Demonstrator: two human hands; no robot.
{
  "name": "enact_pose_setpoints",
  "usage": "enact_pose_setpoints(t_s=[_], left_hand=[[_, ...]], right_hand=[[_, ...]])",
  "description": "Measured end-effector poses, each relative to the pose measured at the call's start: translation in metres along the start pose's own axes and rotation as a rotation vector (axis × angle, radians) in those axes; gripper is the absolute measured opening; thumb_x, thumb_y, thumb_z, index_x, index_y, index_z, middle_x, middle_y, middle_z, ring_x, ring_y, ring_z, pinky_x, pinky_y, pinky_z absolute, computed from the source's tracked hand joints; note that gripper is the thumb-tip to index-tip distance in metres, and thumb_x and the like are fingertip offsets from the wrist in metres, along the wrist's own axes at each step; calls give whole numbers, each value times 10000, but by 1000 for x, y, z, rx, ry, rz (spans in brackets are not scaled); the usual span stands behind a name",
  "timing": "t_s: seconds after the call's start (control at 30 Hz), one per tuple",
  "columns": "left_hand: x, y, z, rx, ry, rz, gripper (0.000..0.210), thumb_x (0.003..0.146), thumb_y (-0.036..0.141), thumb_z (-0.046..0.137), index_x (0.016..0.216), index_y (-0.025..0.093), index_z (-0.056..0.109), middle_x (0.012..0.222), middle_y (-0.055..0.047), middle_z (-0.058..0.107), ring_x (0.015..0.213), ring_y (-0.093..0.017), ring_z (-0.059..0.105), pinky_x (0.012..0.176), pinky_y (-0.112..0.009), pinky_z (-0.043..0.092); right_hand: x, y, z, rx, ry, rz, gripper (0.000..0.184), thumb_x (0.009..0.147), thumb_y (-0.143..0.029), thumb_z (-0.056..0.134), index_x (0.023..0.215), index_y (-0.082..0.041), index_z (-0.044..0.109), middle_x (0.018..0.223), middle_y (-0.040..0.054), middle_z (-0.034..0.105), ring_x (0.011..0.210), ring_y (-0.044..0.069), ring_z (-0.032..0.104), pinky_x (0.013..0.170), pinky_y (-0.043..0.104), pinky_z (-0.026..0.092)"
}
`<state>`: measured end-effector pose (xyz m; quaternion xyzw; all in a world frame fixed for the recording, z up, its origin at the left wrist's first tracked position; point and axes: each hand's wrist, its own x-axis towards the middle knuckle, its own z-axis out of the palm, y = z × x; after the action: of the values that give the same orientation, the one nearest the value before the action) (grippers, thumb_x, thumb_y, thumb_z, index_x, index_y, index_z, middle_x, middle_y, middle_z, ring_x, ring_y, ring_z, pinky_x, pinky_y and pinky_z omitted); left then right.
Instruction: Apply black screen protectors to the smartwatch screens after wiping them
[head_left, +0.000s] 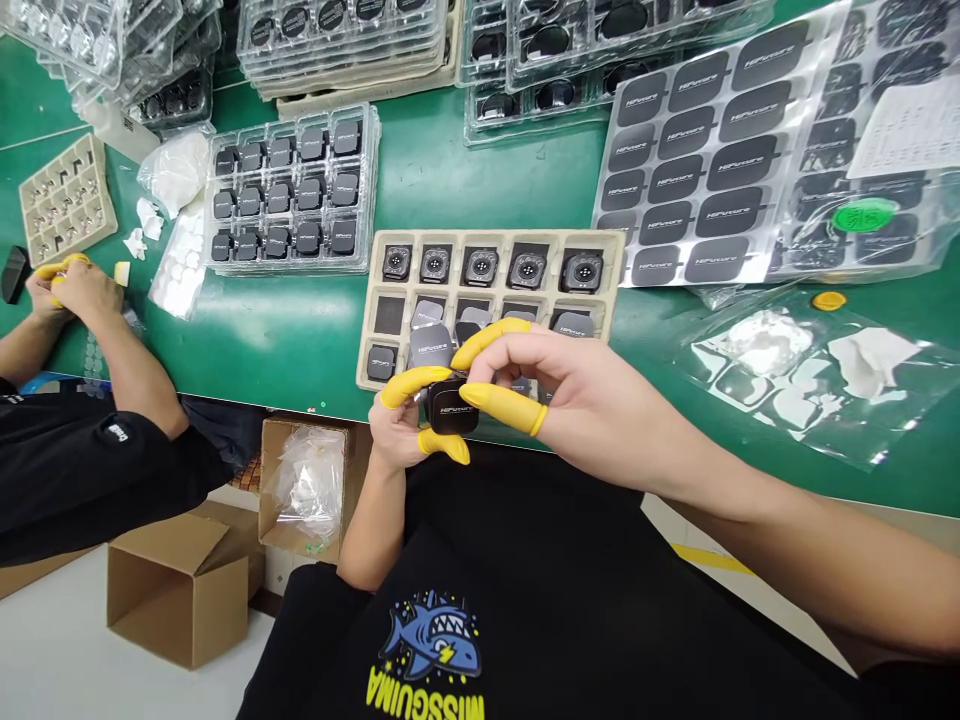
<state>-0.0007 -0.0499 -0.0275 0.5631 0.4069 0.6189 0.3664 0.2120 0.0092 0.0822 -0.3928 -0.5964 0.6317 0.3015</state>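
Our left hand [397, 428] clasps a glossy black square watch [451, 412], presumably steadying it for our right hand [574, 385], half-closed alongside, hold unclear.

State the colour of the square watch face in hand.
The watch face is black with pale lettering, best seen in the head view.

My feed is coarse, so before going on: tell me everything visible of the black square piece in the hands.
The black square piece has rounded corners and a dark, glossy face, glass or plastic by its look, with pale lettering reading HiFuture. It is held up, lettered face towards the camera, near the front edge of the beige tray. The left hand holds it; the right hand overlaps its upper right corner with the thumb. Its back is hidden.
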Motion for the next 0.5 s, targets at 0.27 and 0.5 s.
enact_pose_setpoints(t_s=[0.27,0.5], left_hand=[[-2,-1,-2,11,2,-33,797,604,676,1046,1265,269,865,1042,-56,881,894,-244,875,861,-321,725],[-4,0,-2,6,9,-22,791,611,672,1037,1281,286,867,1031,-45,883,878,-225,870,854,-299,724]], right_hand=[[1,4,2,14,-1,-2,61,925,-234,745,864,-236,738,1043,42,758,889,186,655,772,320,533],[0,5,3,10,-5,-5,69,940,-241,741,872,-242,739,1059,40,755,890,187,652,769,321,536]])
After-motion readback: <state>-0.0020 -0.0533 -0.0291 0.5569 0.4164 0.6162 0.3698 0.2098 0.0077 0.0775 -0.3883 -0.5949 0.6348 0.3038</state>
